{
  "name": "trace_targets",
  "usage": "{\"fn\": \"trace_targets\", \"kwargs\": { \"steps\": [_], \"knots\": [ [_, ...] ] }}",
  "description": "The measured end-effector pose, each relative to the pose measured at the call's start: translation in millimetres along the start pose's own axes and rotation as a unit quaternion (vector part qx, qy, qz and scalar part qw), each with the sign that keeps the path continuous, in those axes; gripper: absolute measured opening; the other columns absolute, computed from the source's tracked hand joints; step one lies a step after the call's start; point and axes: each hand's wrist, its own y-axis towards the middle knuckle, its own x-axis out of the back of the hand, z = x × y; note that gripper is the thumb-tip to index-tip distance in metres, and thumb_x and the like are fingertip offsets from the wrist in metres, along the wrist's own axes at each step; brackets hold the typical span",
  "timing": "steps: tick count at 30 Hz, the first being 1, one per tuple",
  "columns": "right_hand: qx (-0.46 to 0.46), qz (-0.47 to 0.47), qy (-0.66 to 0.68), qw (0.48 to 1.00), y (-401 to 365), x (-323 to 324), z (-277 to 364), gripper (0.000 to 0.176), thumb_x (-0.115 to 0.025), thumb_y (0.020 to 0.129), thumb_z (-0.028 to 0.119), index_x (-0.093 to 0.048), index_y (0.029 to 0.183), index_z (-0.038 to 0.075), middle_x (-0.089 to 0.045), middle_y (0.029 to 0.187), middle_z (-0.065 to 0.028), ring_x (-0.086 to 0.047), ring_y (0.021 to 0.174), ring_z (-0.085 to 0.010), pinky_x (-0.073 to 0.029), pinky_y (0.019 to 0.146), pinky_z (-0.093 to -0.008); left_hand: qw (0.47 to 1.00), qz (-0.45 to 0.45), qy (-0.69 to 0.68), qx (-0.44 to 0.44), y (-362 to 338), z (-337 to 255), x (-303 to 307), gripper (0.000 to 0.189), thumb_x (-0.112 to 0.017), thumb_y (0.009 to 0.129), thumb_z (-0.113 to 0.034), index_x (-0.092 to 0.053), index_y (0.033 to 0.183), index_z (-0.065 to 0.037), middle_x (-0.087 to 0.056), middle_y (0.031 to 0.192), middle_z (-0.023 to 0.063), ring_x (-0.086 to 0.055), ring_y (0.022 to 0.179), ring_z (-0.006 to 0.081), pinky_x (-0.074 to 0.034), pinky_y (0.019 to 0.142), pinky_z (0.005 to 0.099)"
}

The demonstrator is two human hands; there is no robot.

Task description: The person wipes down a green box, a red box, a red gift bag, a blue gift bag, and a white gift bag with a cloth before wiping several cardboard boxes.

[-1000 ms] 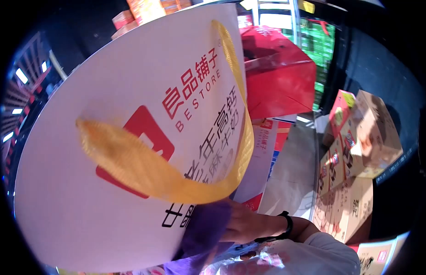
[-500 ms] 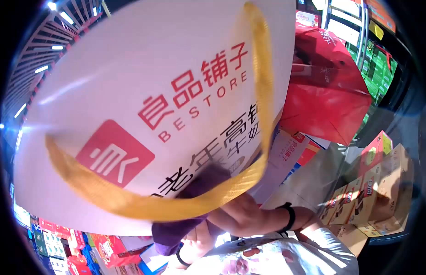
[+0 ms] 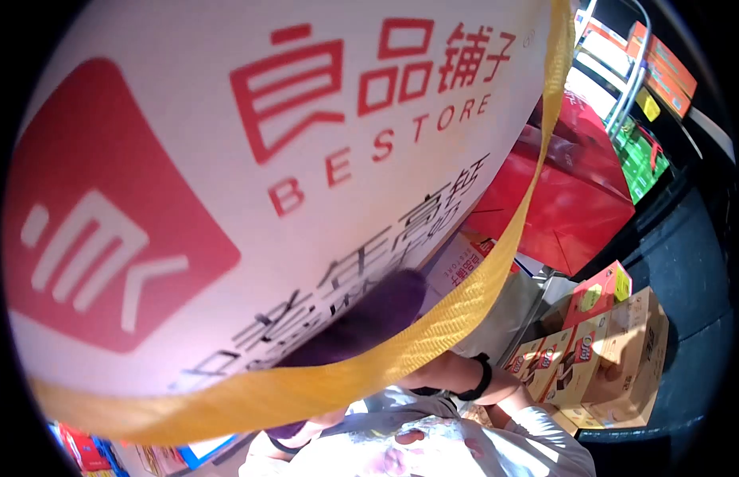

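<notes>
A large white package (image 3: 306, 199) with red "BESTORE" lettering fills most of the view, close to the camera. A yellow ribbon handle (image 3: 346, 385) crosses its lower front. Dark purple material (image 3: 369, 322), cloth or glove, lies against the package's lower face. My right hand (image 3: 427, 374) is at this material, mostly hidden behind the ribbon, with a black band on the wrist. Lower down, my left hand (image 3: 315, 425) shows only near the wrist, below the ribbon and beside more purple. The fingers of both hands cannot be made out.
At the right are a red bag (image 3: 576, 207), brown snack cartons (image 3: 624, 366) and a red box (image 3: 596, 298). Orange boxes (image 3: 663, 67) and a green box (image 3: 644, 163) stand at the upper right. Colourful packets (image 3: 83, 449) show at the lower left.
The white package appears larger and closer, and its lettering is shifted upward. The ribbon now reaches further right. The cartons appear further left, and my hands are more hidden.
</notes>
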Motion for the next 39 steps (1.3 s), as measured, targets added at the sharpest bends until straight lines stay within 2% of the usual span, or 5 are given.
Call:
{"fn": "trace_targets", "kwargs": {
  "steps": [9, 13, 22, 26, 39],
  "knots": [
    [0.039, -0.026, 0.023, 0.999, 25.3, 22.2, -18.3, 0.035, -0.056, 0.074, 0.011, -0.059, 0.107, 0.001, -0.050, 0.120, -0.0168, -0.043, 0.117, -0.0349, -0.041, 0.093, -0.0459, 0.995, -0.052, 0.082, 0.038, 47.6, -21.0, 14.0, 0.033, -0.056, 0.082, -0.018, -0.058, 0.110, 0.000, -0.059, 0.107, 0.0182, -0.057, 0.100, 0.0358, -0.041, 0.089, 0.0434],
    [-0.032, 0.008, 0.046, 0.998, -25.6, -7.6, -27.3, 0.042, -0.056, 0.069, 0.007, -0.055, 0.110, -0.002, -0.044, 0.123, -0.0236, -0.037, 0.120, -0.0430, -0.039, 0.094, -0.0500, 0.959, -0.092, -0.170, 0.205, 56.9, -42.1, -13.4, 0.019, -0.064, 0.073, 0.000, -0.066, 0.093, -0.003, -0.064, 0.092, 0.0133, -0.062, 0.084, 0.0278, -0.047, 0.077, 0.0348],
    [0.013, -0.049, 0.094, 0.994, 14.8, 28.9, -55.3, 0.057, -0.060, 0.067, 0.007, -0.049, 0.122, 0.002, -0.033, 0.135, -0.0239, -0.028, 0.127, -0.0440, -0.026, 0.100, -0.0541, 0.980, -0.075, 0.144, 0.114, 98.1, -56.0, 3.0, 0.037, -0.056, 0.067, -0.004, -0.065, 0.103, -0.006, -0.058, 0.110, 0.0082, -0.054, 0.105, 0.0293, -0.041, 0.092, 0.0408],
    [-0.026, -0.074, 0.096, 0.992, -1.9, 15.1, -64.7, 0.053, -0.058, 0.072, 0.007, -0.048, 0.123, 0.001, -0.030, 0.137, -0.0246, -0.028, 0.126, -0.0461, -0.027, 0.100, -0.0525, 0.978, -0.117, -0.054, 0.166, 111.2, -61.4, -13.4, 0.026, -0.055, 0.078, -0.003, -0.063, 0.103, -0.005, -0.058, 0.107, 0.0118, -0.055, 0.099, 0.0290, -0.042, 0.088, 0.0388],
    [-0.045, -0.071, 0.091, 0.992, 3.9, 41.1, -83.4, 0.070, -0.059, 0.058, -0.003, -0.041, 0.126, -0.001, -0.029, 0.136, -0.0248, -0.024, 0.128, -0.0470, -0.027, 0.101, -0.0509, 0.984, -0.102, 0.091, 0.111, 138.1, -72.4, -18.9, 0.034, -0.055, 0.073, -0.007, -0.064, 0.105, -0.008, -0.058, 0.112, 0.0064, -0.054, 0.104, 0.0269, -0.042, 0.090, 0.0393]
  ]
}}
